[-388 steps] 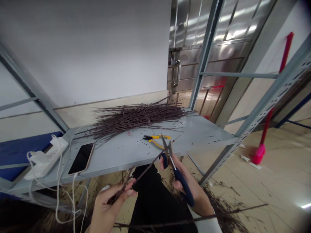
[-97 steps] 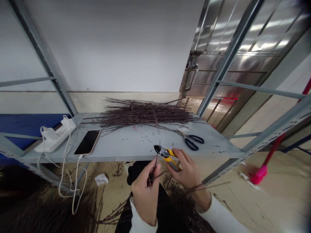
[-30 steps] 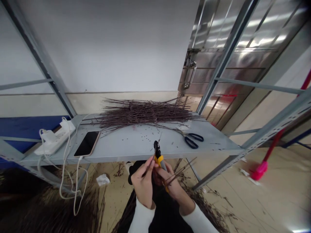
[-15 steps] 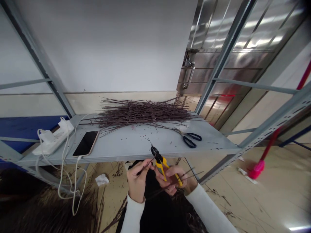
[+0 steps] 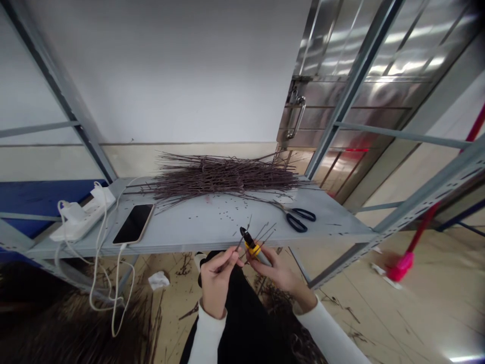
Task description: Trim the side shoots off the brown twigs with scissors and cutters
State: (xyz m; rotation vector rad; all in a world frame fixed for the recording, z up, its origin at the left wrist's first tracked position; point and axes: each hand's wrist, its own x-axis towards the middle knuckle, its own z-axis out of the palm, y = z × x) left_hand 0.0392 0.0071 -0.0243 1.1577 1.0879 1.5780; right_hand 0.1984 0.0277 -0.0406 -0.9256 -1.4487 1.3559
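Note:
My left hand (image 5: 215, 277), just beyond the shelf's front edge, pinches a thin dark twig (image 5: 239, 244) between thumb and fingertips. My right hand (image 5: 283, 275) is wrapped round yellow-and-grey cutting pliers (image 5: 253, 246) with a black head. The pliers' jaws are close beside the twig; whether they touch it I cannot tell. Several thin twig ends (image 5: 268, 232) stick up by the right hand, their lower parts hidden. A large heap of dark twigs (image 5: 227, 177) lies along the back of the shelf.
Black-handled scissors (image 5: 299, 218) lie on the grey shelf (image 5: 182, 230) among small dark bits. A phone (image 5: 134, 224) and a white power strip (image 5: 85, 215) with hanging cables are at left. Twig scraps and crumpled paper (image 5: 158, 280) are on the floor. Metal uprights flank the shelf.
The pliers' spread handles have come together, and the right hand has turned around them. Long twigs that stretched below and right of the hands are gone from there; twig ends now point up.

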